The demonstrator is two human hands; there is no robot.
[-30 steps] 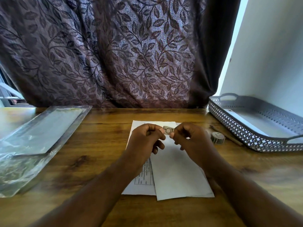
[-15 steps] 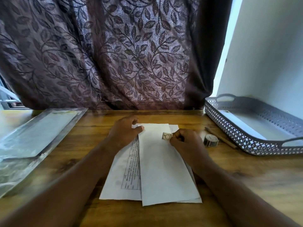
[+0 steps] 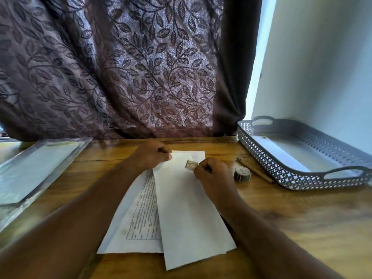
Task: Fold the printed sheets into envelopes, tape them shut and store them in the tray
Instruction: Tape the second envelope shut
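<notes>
Left hand (image 3: 150, 156) is pinching the far corner of the folded sheet (image 3: 187, 208), which is lying between both hands over a printed sheet (image 3: 136, 218). Right hand (image 3: 213, 176), fingers curled, is holding a tape piece (image 3: 191, 164) against the folded sheet. Tape roll (image 3: 242, 173) is sitting just right of the right hand; tray (image 3: 263, 158) is standing farther right.

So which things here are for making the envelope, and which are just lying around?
For the job: printed sheet, piece of tape pinched by the right hand, left hand holding the sheet's top edge, tape roll, tray.
Just lying about: clear plastic sleeve, brown stick beside the tape roll, curtain.
</notes>
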